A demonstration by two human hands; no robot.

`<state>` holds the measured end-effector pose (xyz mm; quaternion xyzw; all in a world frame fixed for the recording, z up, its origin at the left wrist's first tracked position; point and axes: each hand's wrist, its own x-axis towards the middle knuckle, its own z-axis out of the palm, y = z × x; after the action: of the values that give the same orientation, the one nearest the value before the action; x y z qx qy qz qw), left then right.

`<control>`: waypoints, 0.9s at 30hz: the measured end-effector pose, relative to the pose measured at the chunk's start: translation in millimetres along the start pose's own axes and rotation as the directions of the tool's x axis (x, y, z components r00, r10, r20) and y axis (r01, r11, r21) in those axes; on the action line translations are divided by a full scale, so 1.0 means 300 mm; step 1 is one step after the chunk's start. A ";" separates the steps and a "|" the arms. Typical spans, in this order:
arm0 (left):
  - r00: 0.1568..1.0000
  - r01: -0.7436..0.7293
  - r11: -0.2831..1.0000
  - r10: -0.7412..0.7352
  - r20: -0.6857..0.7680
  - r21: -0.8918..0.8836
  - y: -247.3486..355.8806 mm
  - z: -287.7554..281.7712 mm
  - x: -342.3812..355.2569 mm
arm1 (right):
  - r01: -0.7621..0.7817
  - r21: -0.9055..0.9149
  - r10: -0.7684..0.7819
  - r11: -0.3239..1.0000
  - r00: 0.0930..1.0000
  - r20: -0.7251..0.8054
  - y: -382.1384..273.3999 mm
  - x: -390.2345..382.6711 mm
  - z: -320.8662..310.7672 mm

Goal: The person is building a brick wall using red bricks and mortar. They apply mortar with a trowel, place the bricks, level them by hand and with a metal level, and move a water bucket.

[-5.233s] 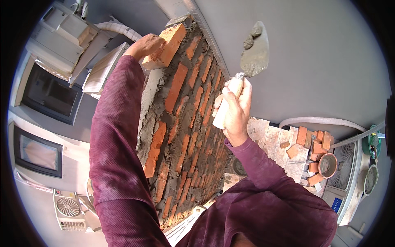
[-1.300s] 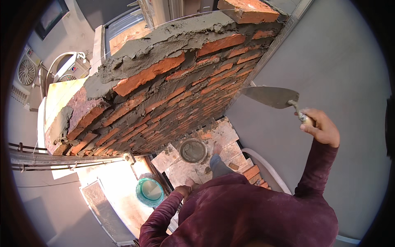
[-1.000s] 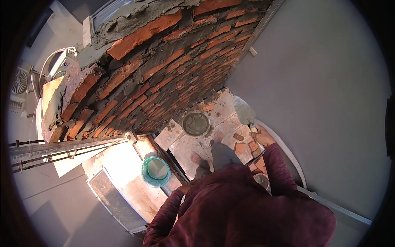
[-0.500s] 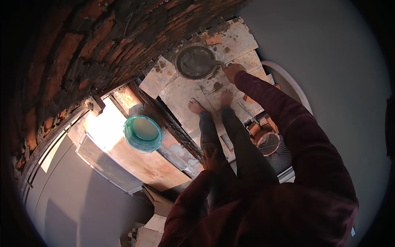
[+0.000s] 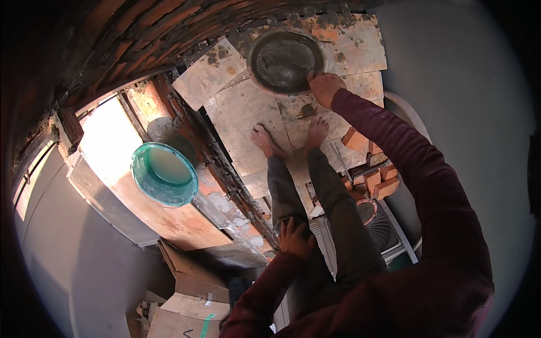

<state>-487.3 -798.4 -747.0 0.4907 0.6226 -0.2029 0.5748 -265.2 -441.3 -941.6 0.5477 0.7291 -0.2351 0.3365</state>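
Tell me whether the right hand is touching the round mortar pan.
Touching. The head view shows the right hand resting on the lower right rim of the mortar pan, with no gap between them.

Brown cardboard boxes (image 5: 189,307) stacked at lower left, below the ledge. One bears a green tape strip (image 5: 204,325). No signs or screens.

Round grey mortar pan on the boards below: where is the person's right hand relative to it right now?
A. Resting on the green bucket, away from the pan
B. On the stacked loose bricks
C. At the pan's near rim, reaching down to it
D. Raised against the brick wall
C: the right hand sits at the rim of the round grey mortar pan, arm stretched down past the bare feet, while the left hand rests on the knee.
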 end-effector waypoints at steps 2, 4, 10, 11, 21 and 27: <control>1.000 0.004 1.000 -0.004 0.011 -0.005 -0.001 0.000 0.000 | -0.049 0.025 0.049 0.998 0.999 -0.017 0.013 0.040 -0.081; 0.999 -0.001 1.000 0.000 0.032 0.011 -0.003 -0.013 0.014 | -0.072 0.006 0.072 0.997 0.997 -0.039 -0.014 0.091 -0.092; 1.000 -0.014 0.999 0.013 -0.017 -0.030 -0.028 -0.033 0.006 | 0.061 0.208 -0.093 0.976 0.985 0.143 -0.030 -0.011 -0.109; 1.000 -0.018 0.999 0.018 -0.020 -0.030 -0.029 -0.038 0.010 | -0.003 0.289 -0.067 0.957 0.971 0.230 -0.008 -0.005 -0.097; 0.999 -0.054 0.998 0.054 0.001 -0.024 -0.061 -0.063 0.032 | -0.198 0.974 0.134 0.106 0.974 0.183 -0.169 0.143 0.134; 0.999 -0.035 0.999 0.034 0.023 0.013 -0.033 -0.087 0.013 | -0.135 0.940 0.040 -0.313 0.987 0.155 -0.207 0.061 0.303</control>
<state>-508.6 -780.0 -747.1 0.5028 0.6061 -0.2026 0.5820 -306.7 -512.3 -1017.0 0.6397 0.1861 -0.7168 -0.2060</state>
